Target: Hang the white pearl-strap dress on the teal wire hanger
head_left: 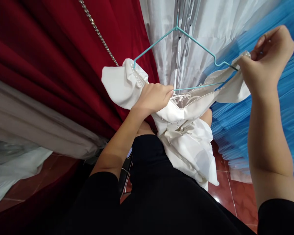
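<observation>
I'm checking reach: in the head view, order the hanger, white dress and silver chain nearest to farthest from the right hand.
1. White dress, held in the right hand
2. Hanger, its end just left
3. Silver chain, far left against red cloth

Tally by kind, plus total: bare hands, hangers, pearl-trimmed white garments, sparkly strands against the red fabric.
Hands: 2 (left hand, right hand)
Hanger: 1
White garment: 1
Sparkly strand: 1
Total: 5
</observation>
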Available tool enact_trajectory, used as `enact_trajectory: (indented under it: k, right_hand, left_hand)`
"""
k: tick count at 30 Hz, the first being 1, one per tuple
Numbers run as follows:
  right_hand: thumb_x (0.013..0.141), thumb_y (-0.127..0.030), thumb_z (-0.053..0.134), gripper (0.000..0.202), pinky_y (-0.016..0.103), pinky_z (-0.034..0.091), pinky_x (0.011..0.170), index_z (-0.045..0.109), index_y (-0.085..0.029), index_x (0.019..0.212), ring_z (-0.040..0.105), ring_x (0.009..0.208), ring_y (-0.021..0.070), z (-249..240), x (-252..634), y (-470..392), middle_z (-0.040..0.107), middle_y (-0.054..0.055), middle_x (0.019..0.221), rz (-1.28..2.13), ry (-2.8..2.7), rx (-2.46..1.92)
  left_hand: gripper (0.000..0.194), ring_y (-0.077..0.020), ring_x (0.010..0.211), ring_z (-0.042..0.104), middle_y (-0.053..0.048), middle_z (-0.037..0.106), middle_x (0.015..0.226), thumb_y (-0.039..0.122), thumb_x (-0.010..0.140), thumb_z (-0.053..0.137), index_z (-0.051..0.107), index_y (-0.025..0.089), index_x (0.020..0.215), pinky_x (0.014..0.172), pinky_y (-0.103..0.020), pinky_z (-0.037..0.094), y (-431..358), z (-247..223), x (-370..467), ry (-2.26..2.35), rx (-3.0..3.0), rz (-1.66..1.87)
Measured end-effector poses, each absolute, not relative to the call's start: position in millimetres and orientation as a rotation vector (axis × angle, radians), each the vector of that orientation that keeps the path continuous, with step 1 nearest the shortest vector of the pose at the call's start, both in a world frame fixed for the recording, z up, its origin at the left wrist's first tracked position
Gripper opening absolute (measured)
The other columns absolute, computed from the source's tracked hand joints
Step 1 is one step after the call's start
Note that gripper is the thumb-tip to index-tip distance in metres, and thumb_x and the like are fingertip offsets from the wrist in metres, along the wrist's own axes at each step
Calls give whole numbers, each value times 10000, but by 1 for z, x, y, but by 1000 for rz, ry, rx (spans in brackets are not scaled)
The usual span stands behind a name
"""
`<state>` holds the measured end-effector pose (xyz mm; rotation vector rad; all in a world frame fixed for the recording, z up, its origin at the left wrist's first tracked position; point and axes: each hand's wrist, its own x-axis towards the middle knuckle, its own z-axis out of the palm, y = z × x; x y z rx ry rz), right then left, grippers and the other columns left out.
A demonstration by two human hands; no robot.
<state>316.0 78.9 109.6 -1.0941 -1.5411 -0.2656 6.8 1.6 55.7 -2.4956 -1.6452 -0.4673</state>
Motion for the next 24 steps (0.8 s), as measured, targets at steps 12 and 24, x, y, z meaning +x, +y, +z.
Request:
enact_trajectory:
  k: [12,24]
  right_hand:
    - [902,-236,572,92,327,495,783,613,-218,982,625,864,186,89,209,26,681,64,978,-119,-2019,-826]
    - [1091,-456,316,576,366,354,749,460,-202,595,540,626,178,31,181,49,555,53,583,-218,-2114,-1392]
  left_hand:
    - [310,-349,988,734,-109,780,1023,278,1053,419,718,194,1067,725,-408,436,-1,51,10,-1641,-2442,-482]
    - [371,-310,1503,406,-107,501,1537,365,1057,531,462,267,1408,1230,-527,352,-4,26,-17,-1508,-2006,-1347]
